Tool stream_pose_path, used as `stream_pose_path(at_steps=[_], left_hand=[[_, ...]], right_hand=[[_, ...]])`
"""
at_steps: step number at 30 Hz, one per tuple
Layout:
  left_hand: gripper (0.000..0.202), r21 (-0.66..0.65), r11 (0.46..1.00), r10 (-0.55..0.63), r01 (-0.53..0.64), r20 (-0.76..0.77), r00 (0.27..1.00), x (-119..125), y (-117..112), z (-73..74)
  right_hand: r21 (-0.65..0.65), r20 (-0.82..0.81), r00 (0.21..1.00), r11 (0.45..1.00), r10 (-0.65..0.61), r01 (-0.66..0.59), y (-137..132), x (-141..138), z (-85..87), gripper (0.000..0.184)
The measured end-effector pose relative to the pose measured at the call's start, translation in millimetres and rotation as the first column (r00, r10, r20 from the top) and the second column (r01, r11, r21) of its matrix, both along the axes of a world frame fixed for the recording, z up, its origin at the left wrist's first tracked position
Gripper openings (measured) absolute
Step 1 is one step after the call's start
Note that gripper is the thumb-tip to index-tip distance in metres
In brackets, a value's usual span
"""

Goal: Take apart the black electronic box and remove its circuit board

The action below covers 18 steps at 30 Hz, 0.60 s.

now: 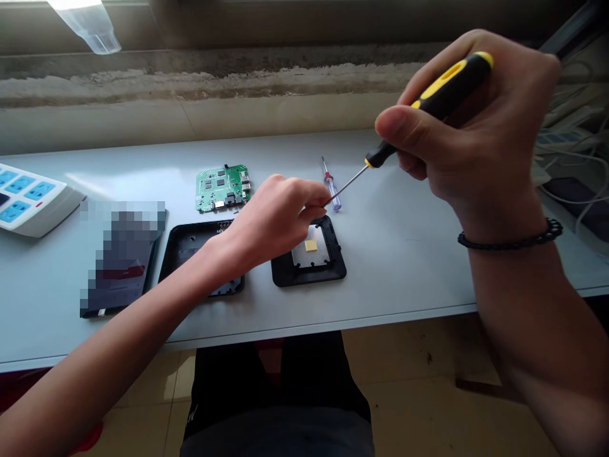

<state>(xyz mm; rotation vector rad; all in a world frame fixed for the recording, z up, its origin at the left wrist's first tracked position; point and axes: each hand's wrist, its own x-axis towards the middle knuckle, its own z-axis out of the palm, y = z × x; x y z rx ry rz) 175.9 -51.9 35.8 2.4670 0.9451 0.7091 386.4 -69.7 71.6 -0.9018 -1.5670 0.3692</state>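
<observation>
Clenching a yellow-and-black screwdriver (450, 86), the right hand (469, 127) is holding its tip just beside the curled fingers (309, 204) of the left hand (271, 219), their grip unclear, above a black plastic casing (309, 276) on the bench (404, 254).

The screwdriver (431, 105) has a glossy black-and-yellow plastic handle and a slim, smooth steel shaft, while the smaller screwdriver (332, 189) has a translucent, shiny plastic handle. The black plastic frame (285, 274) looks matt around its dull silvery metal plate (301, 259), which carries a matt yellowish pad (311, 245), and the circuit board (222, 188) is glossy green with small metal parts. The table (404, 254) has a smooth, pale, faintly shiny top, and the power strip (28, 197) is glossy white-and-blue plastic.
</observation>
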Motion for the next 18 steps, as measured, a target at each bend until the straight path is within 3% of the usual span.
stream_pose_path(at_steps=[7,18], left_hand=[[0.017,-0.091,0.996,-0.02,0.016,-0.048,0.999,10.6,-4.7,-6.8],[0.017,-0.112,0.994,-0.001,-0.008,-0.076,0.997,10.6,-5.6,-10.4]], right_hand=[[-0.025,0.217,0.974,0.997,-0.067,0.074,4.9,2.9,-2.0,0.029],[-0.072,0.312,0.949,0.995,-0.038,0.063,-1.7,-2.5,1.8,0.028]])
